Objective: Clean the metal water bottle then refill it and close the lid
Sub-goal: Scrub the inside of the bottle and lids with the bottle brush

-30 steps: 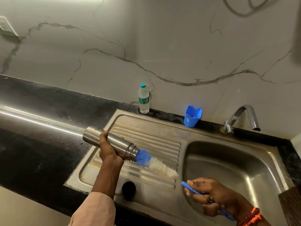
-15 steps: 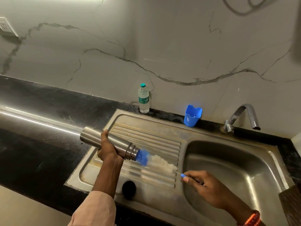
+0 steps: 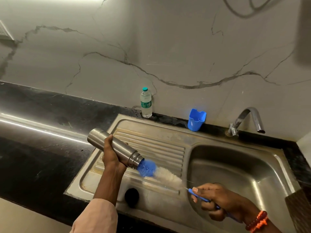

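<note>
Hidden or unclear: the tip of the brush (image 3: 156, 173) sits at the mouth of the metal bottle (image 3: 117, 147); whether any of it is inside cannot be told, and its blue and white bristles are blurred. The blue handle is mostly covered by the right hand (image 3: 217, 200) and runs out of sight past the wrist. The inside of the metal bottle is not visible, so its contents cannot be told. A dark round thing (image 3: 131, 195) on the front edge of the sink (image 3: 168, 214) is too dim to identify. A wall plate (image 3: 5, 33) is cut off at the left edge.

Containers:
- Metal bottle: lidless, held tilted over the ribbed draining board, mouth pointing down and to the right towards the basin; left hand (image 3: 111, 155) wrapped round its middle
- Plastic bottle (image 3: 145, 103): upright on the dark desk (image 3: 33, 148) against the wall, green cap on, clear liquid inside
- Blue cup (image 3: 196, 120): upright behind the sink rim, near the tap (image 3: 247, 121); nothing seen in it
- Basin: bare steel

Hands: right hand curled round the brush handle, beaded bracelet (image 3: 257, 221) at the wrist
</note>
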